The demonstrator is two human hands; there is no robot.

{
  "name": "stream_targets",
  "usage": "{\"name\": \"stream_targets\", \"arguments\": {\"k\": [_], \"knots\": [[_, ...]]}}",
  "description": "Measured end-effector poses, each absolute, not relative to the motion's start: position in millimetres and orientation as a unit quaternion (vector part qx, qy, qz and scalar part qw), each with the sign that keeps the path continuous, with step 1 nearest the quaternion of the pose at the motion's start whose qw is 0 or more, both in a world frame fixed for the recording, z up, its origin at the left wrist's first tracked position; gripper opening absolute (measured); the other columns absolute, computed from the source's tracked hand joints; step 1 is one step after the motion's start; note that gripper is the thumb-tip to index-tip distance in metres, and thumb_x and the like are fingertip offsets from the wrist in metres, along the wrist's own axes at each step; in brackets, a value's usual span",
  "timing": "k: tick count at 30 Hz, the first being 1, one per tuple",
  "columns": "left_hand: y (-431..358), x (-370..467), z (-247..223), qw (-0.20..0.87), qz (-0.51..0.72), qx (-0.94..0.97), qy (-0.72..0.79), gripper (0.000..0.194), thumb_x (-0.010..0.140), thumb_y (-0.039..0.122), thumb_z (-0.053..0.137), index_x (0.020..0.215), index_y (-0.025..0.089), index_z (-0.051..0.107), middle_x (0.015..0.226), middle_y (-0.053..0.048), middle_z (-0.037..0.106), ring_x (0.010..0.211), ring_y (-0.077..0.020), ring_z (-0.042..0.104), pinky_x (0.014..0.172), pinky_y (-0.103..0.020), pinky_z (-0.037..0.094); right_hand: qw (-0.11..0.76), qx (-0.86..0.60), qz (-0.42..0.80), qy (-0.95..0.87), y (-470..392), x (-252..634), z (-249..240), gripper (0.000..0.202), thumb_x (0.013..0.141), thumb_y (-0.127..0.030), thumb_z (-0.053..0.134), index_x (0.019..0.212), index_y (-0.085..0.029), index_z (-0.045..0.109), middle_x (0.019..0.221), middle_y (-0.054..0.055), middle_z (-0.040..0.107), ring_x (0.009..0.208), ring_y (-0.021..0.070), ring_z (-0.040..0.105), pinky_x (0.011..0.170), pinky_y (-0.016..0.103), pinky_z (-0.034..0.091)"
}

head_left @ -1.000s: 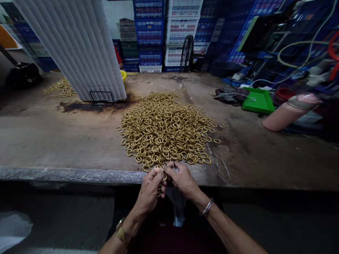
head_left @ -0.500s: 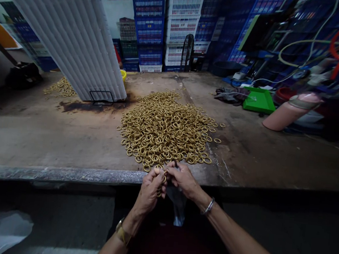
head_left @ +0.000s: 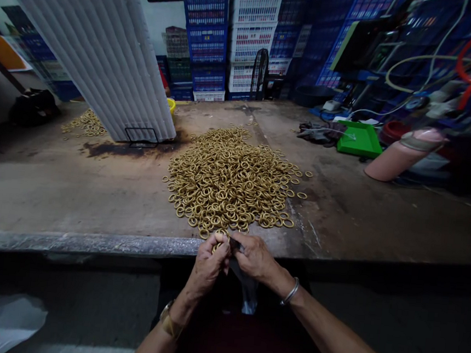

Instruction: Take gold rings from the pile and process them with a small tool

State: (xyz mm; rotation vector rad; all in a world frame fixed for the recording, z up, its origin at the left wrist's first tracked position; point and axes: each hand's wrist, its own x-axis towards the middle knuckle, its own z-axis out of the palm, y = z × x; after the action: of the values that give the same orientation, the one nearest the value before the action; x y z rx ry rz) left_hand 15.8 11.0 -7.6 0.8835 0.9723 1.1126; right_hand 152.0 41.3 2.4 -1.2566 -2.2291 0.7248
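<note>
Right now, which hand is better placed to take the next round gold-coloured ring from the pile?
Left, I'd judge: the left hand already pinches rings at the pile's near edge; the right hand seems to grip something dark.

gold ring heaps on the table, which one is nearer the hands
The large central heap of gold rings; the smaller heap lies farther off, beside the ribbed white panel.

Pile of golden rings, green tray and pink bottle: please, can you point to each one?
Pile of golden rings (head_left: pixel 231 179): head view, its middle.
Green tray (head_left: pixel 364 143): head view, inner floor.
Pink bottle (head_left: pixel 393 159): head view, body.
</note>
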Motion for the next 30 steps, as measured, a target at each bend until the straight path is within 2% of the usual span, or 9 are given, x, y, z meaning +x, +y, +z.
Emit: {"name": "stream_targets", "arguments": {"k": [5, 15, 19, 22, 26, 30], "knots": [[12, 12, -4, 0.659, 0.479, 0.404, 0.417, 0.025, 0.074, 0.042, 0.057, 0.078, 0.019, 0.048, 0.055, 0.007, 0.042, 0.041, -0.0042, 0.038, 0.04, -0.016, 0.035, 0.216, -0.447, 0.255, -0.83, 42, 154, 7, 0.012, 0.07, -0.011, 0.041, 0.07, -0.018, 0.052, 0.06, -0.001, 0.054, 0.055, 0.0104, 0.045, 0.053, 0.021, 0.028], [11, 7, -1, 0.692, 0.467, 0.403, 0.375, 0.023, 0.076, 0.039, 0.056, 0.075, 0.018, 0.046, 0.054, 0.006, 0.041, 0.04, -0.0039, 0.036, 0.038, -0.015, 0.032, 0.19, -0.429, 0.286, -0.835, 43, 155, 13, 0.014, 0.073, -0.013, 0.042, 0.073, -0.018, 0.055, 0.066, 0.0, 0.058, 0.058, 0.0104, 0.047, 0.055, 0.02, 0.029], [1, 3, 10, 0.739, 0.447, 0.4, 0.306, 0.023, 0.076, 0.038, 0.056, 0.076, 0.016, 0.049, 0.052, 0.006, 0.042, 0.039, -0.0043, 0.036, 0.036, -0.015, 0.031, 0.154, -0.427, 0.307, -0.836, 46, 160, 10, 0.014, 0.073, -0.013, 0.044, 0.074, -0.018, 0.056, 0.067, 0.0, 0.059, 0.06, 0.0104, 0.049, 0.056, 0.02, 0.029], [-11, 4, 13, 0.779, 0.415, 0.384, 0.27, 0.023, 0.076, 0.037, 0.057, 0.078, 0.016, 0.049, 0.05, 0.005, 0.043, 0.036, -0.0042, 0.035, 0.034, -0.015, 0.03, 0.183, -0.464, 0.282, -0.82, 47, 162, 4, 0.015, 0.077, -0.016, 0.042, 0.078, -0.018, 0.057, 0.065, 0.0, 0.058, 0.057, 0.0106, 0.048, 0.055, 0.021, 0.029], [-19, 7, -10, 0.77, 0.369, 0.376, 0.362, 0.024, 0.076, 0.039, 0.053, 0.073, 0.016, 0.046, 0.056, 0.003, 0.046, 0.038, -0.0044, 0.037, 0.034, -0.015, 0.03, 0.221, -0.512, 0.222, -0.8, 52, 154, -4, 0.015, 0.08, -0.02, 0.04, 0.074, -0.018, 0.054, 0.06, 0.001, 0.055, 0.054, 0.0115, 0.047, 0.054, 0.022, 0.028], [-19, 9, -54, 0.649, 0.281, 0.482, 0.516, 0.024, 0.076, 0.035, 0.049, 0.063, 0.016, 0.045, 0.05, 0.004, 0.043, 0.04, -0.0066, 0.038, 0.039, -0.018, 0.032, 0.231, -0.498, 0.189, -0.814, 56, 134, -9, 0.013, 0.081, -0.021, 0.042, 0.077, -0.018, 0.054, 0.067, 0.002, 0.059, 0.062, 0.0126, 0.052, 0.058, 0.022, 0.03]]}}
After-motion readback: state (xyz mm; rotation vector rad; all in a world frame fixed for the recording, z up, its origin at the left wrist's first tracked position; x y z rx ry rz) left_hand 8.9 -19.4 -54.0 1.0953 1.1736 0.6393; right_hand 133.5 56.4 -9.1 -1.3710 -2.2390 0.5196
